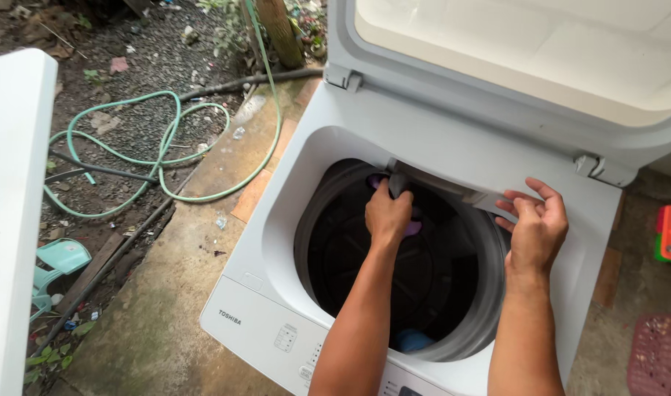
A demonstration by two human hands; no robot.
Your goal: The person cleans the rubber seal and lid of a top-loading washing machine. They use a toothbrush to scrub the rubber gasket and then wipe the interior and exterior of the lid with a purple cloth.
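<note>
1. Top-load washer (276, 242) with its lid (526, 51) flipped up; the lid runs off the top and right edges, so only part of it shows.
2. Left hand (388, 214) is down inside the drum (350, 257), at the back rim, fingers curled tight around a dark grey piece (399, 183) that sticks down from the rim. Can't really tell what that piece is, the hand covers most of it.
3. There's something purple (413, 229) peeking out just beside that hand, and another bit above it. Cloth or plastic, no idea, too little shows.
4. Right hand (535, 226) is up on the rim at the right, half open, fingertips bent against the end of a grey strip (489, 199) along the tub opening. Whether it's pinching it or just touching, hard to say.
5. Drum's mostly dark, the bottom is lost in shadow. A blue blob (412, 341) sits low at the front, partly hidden by the left forearm.
6. Control panel is cut off at the bottom edge.
7. Green hose (130, 158) lies looped on the gravel to the left, well away. White thing on the far left edge is cropped, can't identify it.
</note>
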